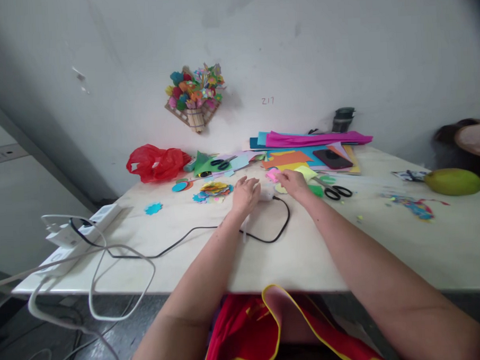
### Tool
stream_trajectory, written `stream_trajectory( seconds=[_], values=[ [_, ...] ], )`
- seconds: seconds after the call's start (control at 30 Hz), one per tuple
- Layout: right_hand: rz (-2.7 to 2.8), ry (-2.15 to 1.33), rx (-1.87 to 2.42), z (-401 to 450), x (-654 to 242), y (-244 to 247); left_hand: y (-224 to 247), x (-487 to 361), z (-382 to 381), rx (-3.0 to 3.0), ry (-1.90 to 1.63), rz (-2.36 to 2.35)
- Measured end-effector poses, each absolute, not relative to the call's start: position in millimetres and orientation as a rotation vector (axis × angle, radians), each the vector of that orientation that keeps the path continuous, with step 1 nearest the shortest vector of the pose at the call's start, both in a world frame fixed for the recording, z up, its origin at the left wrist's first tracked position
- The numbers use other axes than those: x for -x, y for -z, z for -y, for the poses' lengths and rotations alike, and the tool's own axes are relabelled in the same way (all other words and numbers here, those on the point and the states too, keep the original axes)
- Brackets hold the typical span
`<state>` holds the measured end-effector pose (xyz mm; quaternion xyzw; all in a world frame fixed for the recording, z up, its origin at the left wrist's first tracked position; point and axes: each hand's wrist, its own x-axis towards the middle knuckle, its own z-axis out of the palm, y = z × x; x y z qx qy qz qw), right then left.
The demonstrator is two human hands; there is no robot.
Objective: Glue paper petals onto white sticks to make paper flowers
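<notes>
My left hand (246, 194) lies low over the table, palm down, fingers stretched forward and slightly apart. Beside and partly under it is a white tool, seemingly a glue gun (266, 194), with a black cord; the hand hides much of it. A translucent stick (245, 230) shows below the wrist. My right hand (293, 182) has its fingers closed at a small piece of pink paper (272, 175). Left of my left hand is a pile of paper flower cutouts (213, 190). Black-handled scissors (337, 191) rest just right of my right hand, near pale yellow paper (306, 172).
A power strip (102, 215) with cables stands at the left edge. Along the back are a red plastic bag (159, 162), more scissors (223, 162), coloured sheets (287, 159), a phone (332, 159) and a dark cup (343, 120). A yellow-green fruit (454, 182) lies right, near another person.
</notes>
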<state>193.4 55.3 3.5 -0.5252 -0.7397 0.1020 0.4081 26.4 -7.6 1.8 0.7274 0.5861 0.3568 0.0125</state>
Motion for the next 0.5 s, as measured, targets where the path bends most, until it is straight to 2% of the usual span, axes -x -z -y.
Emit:
stream_trajectory(
  seconds=[0.2, 0.37, 0.5],
  values=[
    [1.921, -0.343, 1.313, -58.8, -190.4, 5.1, -14.5, -22.7, 12.6, -2.313, -1.087, -1.931],
    [1.896, -0.314, 1.36, -58.6, -193.1, 2.2, -50.3, 24.4, 18.6, -1.958, -0.861, -2.575],
    [1.92, -0.291, 1.402, -51.3, -190.4, -5.2, -62.2, 76.6, 24.0, -1.648, -0.661, -2.76]
  ],
)
